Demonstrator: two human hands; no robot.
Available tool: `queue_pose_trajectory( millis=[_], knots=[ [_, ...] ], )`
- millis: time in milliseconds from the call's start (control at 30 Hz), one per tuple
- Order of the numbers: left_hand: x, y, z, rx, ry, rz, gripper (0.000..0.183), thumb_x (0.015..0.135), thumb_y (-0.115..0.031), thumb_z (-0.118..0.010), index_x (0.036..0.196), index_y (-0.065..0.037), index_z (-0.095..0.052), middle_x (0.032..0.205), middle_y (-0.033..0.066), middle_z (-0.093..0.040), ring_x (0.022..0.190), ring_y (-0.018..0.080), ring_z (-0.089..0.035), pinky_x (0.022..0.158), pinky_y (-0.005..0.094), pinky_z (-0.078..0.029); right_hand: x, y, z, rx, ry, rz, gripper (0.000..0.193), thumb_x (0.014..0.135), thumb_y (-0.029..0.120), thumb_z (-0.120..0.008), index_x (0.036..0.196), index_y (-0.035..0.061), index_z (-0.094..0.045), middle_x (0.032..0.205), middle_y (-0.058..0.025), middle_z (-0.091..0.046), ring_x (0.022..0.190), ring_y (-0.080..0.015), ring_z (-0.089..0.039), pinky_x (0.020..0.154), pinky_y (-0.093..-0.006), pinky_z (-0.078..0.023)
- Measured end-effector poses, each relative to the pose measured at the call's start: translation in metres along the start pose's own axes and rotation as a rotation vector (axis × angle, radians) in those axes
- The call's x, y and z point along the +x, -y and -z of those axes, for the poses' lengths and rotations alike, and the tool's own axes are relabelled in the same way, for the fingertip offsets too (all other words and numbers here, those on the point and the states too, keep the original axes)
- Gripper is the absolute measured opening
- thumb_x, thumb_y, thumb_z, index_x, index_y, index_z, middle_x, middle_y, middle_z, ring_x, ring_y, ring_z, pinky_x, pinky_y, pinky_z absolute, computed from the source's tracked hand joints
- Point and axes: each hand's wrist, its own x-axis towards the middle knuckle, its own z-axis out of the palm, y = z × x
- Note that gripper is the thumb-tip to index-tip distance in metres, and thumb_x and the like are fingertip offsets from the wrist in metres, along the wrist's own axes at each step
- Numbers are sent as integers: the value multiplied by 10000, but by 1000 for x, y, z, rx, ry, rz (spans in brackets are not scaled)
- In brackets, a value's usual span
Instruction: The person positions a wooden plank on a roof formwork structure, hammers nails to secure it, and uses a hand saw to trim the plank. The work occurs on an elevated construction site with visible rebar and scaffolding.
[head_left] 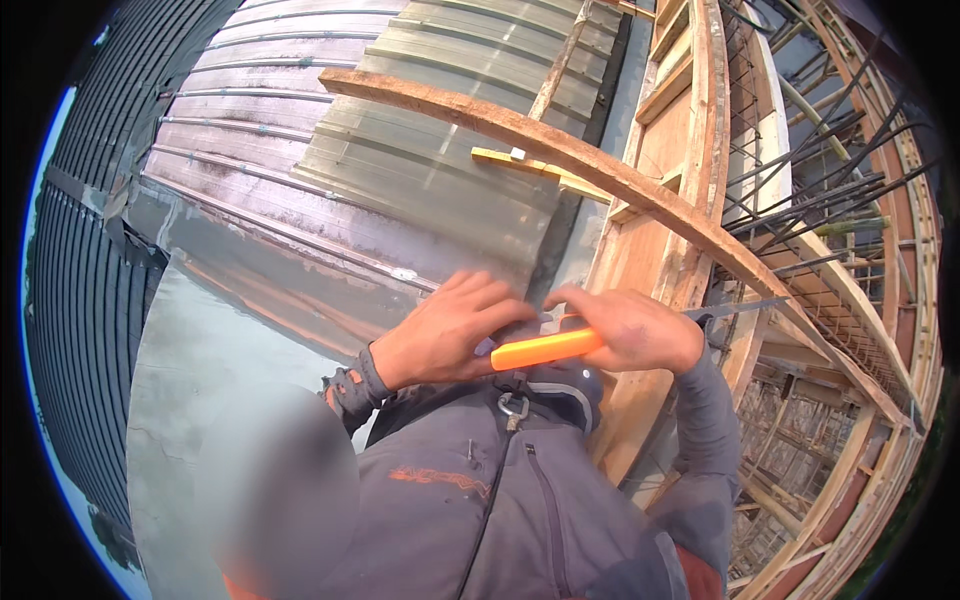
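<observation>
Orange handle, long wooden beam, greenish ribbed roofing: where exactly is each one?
Orange handle (545,349), head view: on its exposed side.
Long wooden beam (622,177), head view: near its middle.
Greenish ribbed roofing (430,170), head view: on its bare surface.

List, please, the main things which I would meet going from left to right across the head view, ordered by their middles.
Dark ribbed roofing → pale purplish roof sheet → left hand → orange bar-shaped object → right hand → dark metal rods.
</observation>
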Motion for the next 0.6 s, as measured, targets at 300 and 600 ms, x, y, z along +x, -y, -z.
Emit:
queue_pose_trajectory(
  millis=[300, 600],
  knots=[
    [-39, -3, -12, -140, -457, 231, 207, 826, -64, -826, 978, -19, -694, 788, 112, -621, 679, 284, -635, 634, 381, -491, -25, 31, 19, -224, -717, 389, 658, 876, 53, -785, 1494, 75, -560, 1372, -136, -671, 1385, -371, -591, 1200, -501, -449],
    [-40, 1, -17, -717, -969, 572, 132, 1003, -80, -699, 914, 12, -664, 658, 42, -610, 575, 116, -583, 592, 296, -500, -43, -208, 6, -810, -942, -283, 626, 955, 457, -778, 1449, 103, -629, 1319, -139, -654, 1234, -353, -633, 1038, -461, -513]
  ],
)
